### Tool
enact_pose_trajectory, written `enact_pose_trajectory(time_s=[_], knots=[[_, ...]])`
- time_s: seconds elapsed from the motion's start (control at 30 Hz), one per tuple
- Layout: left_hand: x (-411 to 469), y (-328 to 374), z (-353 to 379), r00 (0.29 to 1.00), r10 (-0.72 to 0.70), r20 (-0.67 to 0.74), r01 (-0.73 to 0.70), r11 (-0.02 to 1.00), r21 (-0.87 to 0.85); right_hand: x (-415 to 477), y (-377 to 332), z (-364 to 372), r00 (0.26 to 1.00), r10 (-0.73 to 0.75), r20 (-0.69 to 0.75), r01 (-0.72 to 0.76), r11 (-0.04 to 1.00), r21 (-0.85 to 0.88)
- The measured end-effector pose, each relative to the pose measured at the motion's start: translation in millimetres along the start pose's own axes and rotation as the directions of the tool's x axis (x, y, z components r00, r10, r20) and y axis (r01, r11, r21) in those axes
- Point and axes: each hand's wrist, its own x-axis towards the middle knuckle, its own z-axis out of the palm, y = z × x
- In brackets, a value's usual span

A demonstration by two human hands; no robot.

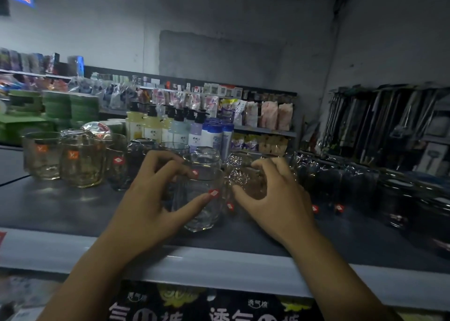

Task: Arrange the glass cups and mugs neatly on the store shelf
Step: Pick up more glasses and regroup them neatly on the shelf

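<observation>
A dark store shelf (73,208) carries glass cups and mugs in loose rows. My left hand (151,199) curls around a clear smooth glass cup (202,199) with a red sticker, thumb on its front and fingers on its left side. My right hand (272,196) grips a textured, dimpled glass cup (246,179) just to the right, thumb in front and fingers over its rim. Two yellowish glass mugs (80,162) with red labels stand at the left. More clear cups (174,149) stand behind. Dark glasses (350,182) fill the right side.
Pump bottles of soap (151,126) and blue bottles (219,133) stand behind the glasses. Green stacked packs (70,109) lie at the far left. Hanging utensils (379,123) cover the right wall. The shelf's pale front rail (219,269) runs below my wrists.
</observation>
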Motion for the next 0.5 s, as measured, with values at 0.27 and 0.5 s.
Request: enact_pose_trajectory(time_s=[0.27, 0.5], knots=[[-0.1, -3.0, 5.4, 0.995, -0.047, 0.092, 0.048, 0.999, -0.002, 8.5, -0.7, 6.1, 0.999, -0.039, 0.008, 0.038, 0.997, 0.073], [-1.2, -2.7, 5.2, 0.993, -0.07, 0.093, 0.07, 0.998, 0.003, 7.8, 4.4, 10.5, 0.998, -0.065, 0.026, 0.063, 0.995, 0.077]])
